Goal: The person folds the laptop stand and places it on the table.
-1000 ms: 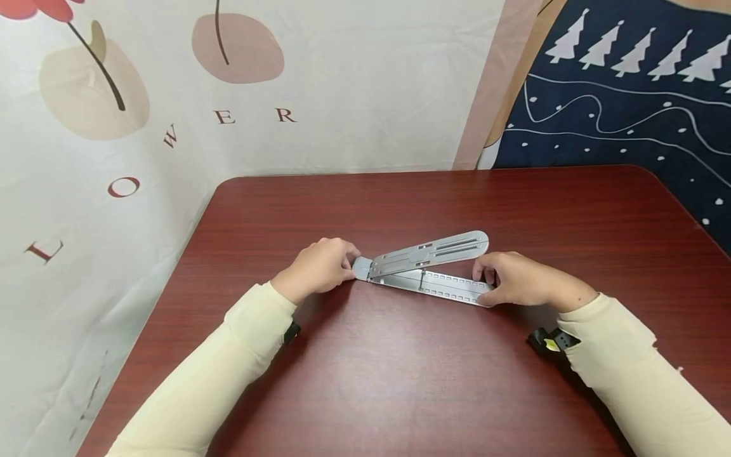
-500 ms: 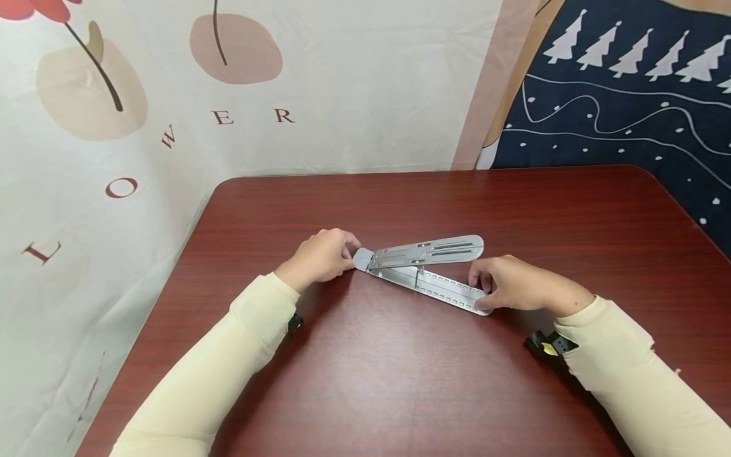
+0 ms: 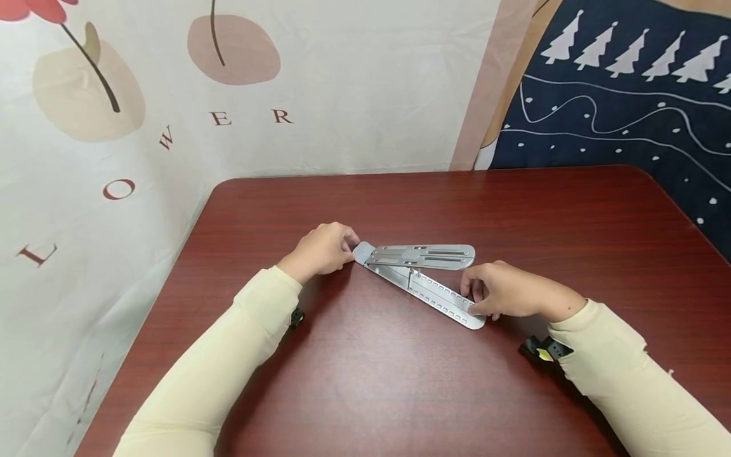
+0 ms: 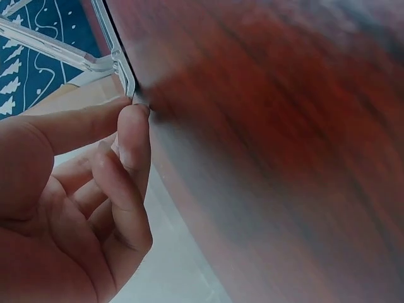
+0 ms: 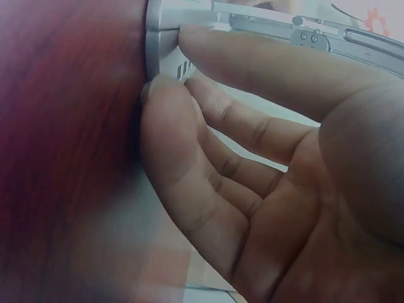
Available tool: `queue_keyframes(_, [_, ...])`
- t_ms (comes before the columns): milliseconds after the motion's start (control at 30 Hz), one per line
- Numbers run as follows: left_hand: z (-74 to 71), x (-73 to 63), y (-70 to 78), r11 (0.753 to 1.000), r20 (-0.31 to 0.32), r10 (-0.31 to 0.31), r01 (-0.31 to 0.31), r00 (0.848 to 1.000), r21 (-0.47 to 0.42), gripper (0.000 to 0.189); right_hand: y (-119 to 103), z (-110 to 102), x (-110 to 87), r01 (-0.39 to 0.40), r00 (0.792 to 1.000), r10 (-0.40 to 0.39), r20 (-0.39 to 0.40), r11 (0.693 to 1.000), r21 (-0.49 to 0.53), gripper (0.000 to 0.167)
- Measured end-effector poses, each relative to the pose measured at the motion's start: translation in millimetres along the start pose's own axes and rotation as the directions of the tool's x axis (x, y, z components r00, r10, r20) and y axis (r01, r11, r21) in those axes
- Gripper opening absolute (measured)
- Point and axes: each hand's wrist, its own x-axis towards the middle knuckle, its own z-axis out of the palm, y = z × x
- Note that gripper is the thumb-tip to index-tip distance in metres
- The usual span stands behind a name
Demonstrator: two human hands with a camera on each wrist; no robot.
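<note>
A silver folding metal stand [image 3: 422, 256] lies on the table, its slotted upper plate raised at an angle over the base plate [image 3: 440, 298]. A small strut stands between the two plates. At the hinge end, the thumb and fingers of my left hand [image 3: 324, 251] pinch the end tab [image 3: 363, 252]. The left wrist view has the edge of the stand [image 4: 57, 45] just beyond those fingertips. My right hand [image 3: 508, 289] holds the free end of the base plate between thumb and fingers. In the right wrist view its curled fingers [image 5: 170, 126] meet the stand's rounded end [image 5: 167, 53].
The dark red wooden table [image 3: 365, 381] has rounded far corners. Behind it hang a pale cloth [image 3: 354, 95] with letters and a dark blue cloth [image 3: 605, 101] with white trees. Small black devices [image 3: 545, 349] sit at the sleeve cuffs.
The stand has turned clockwise on the table. Its free end has come nearer with my right hand, while the hinge end and my left hand have shifted slightly away.
</note>
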Motion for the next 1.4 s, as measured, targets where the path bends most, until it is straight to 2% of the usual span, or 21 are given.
queue_keyframes(233, [0.9, 6.2, 3.5, 1.000, -0.020, 0.002, -0.002, 1.000, 0.000, 0.027, -0.3, 3.5, 0.9, 0.013, 1.000, -0.013, 0.025, 1.000, 0.020, 0.014])
queue_keyframes(433, [0.1, 9.0, 6.9, 1.000, -0.026, 0.001, -0.001, 1.000, 0.013, 0.025, -3.8, 6.4, 1.3, 0.042, 0.999, -0.042, 0.024, 0.999, 0.002, 0.013])
queue_keyframes(733, [0.4, 15.1, 12.6, 1.000, -0.035, 0.008, -0.008, 0.999, 0.013, 0.023, -9.1, 10.1, 0.9, 0.138, 0.990, -0.138, 0.013, 0.983, -0.122, 0.014])
queue_keyframes(1100, [4.2, 25.3, 19.8, 1.000, -0.039, 0.014, -0.013, 0.999, 0.015, 0.021, -11.2, 18.8, 2.0, 0.197, 0.980, -0.195, 0.023, 0.973, -0.121, 0.015])
queue_keyframes(1400, [7.3, 34.0, 26.0, 1.000, -0.048, 0.027, -0.027, 0.998, 0.007, 0.019, -13.8, 25.6, 4.6, 0.277, 0.961, -0.276, 0.021, 0.958, -0.074, 0.018])
